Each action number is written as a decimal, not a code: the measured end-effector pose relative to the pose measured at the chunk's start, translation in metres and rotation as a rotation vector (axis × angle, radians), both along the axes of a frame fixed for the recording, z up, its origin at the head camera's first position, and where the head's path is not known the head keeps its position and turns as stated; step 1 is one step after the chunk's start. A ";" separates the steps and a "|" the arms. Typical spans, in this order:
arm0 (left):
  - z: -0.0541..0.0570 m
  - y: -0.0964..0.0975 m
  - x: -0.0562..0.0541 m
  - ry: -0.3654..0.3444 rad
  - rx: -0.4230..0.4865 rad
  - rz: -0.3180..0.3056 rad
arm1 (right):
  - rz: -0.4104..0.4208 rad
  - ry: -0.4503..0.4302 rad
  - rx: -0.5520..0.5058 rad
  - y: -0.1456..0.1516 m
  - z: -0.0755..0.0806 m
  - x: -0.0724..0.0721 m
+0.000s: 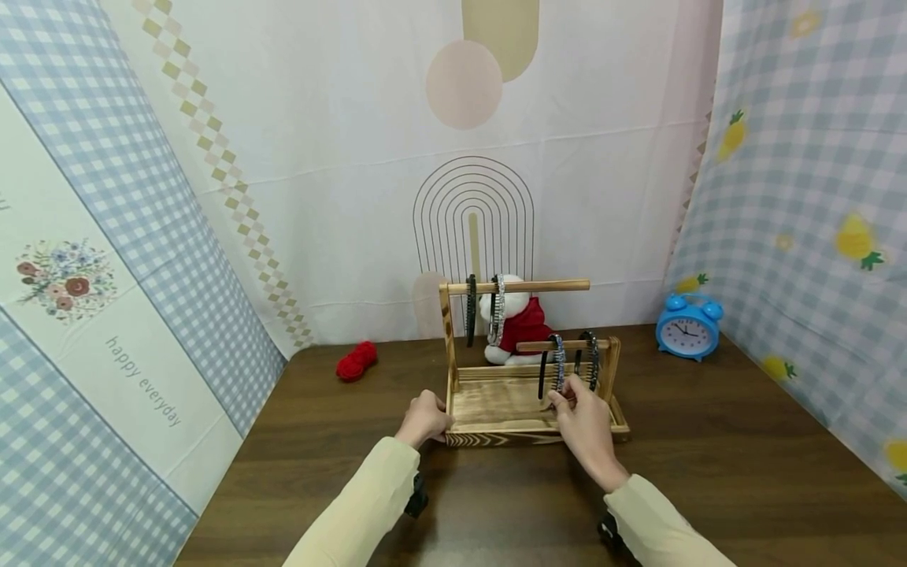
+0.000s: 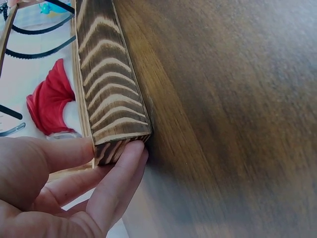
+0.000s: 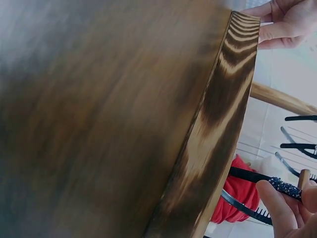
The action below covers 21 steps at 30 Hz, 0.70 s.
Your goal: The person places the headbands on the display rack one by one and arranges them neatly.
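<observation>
A wooden headband rack (image 1: 496, 439) stands on the table, with a tray base, a tall bar at left and a lower one at right. My left hand (image 1: 425, 417) grips the base's front left corner; in the left wrist view its thumb and fingers (image 2: 121, 176) pinch the striped wood (image 2: 111, 89). With thumb and fingertips my right hand (image 1: 584, 421) pinches a glittery dark headband (image 1: 558, 358) hanging on the lower bar. Beside it hangs another dark headband (image 1: 592, 358). A black headband (image 1: 471, 311) and a silvery toothed one (image 1: 498, 311) hang on the tall bar.
Behind the rack sits a white plush toy in red clothing (image 1: 524, 327), partly hidden. A red yarn bundle (image 1: 357, 361) lies at the back left. The blue alarm clock (image 1: 689, 328) stands at the back right, near the patterned cloth wall (image 1: 801, 276).
</observation>
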<state>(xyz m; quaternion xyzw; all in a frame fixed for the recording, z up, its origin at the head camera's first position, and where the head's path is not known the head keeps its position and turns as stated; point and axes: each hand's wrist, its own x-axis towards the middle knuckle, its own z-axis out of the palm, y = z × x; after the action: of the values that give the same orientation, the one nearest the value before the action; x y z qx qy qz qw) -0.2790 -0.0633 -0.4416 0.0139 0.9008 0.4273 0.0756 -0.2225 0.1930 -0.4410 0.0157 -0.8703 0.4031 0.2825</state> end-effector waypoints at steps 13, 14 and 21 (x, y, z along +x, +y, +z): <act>0.000 -0.003 0.003 -0.001 0.021 -0.022 | -0.011 -0.034 -0.011 0.007 -0.002 -0.007; 0.000 -0.004 0.003 -0.002 0.023 -0.022 | -0.013 -0.030 -0.009 0.006 -0.002 -0.008; -0.001 -0.004 0.003 0.006 0.022 -0.023 | -0.058 -0.045 -0.022 0.009 -0.001 -0.013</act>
<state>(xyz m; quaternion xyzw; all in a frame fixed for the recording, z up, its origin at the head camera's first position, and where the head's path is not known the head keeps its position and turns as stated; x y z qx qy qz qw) -0.2762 -0.0672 -0.4423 0.0264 0.8960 0.4363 0.0779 -0.2353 0.2024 -0.4420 -0.0215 -0.8720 0.4046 0.2747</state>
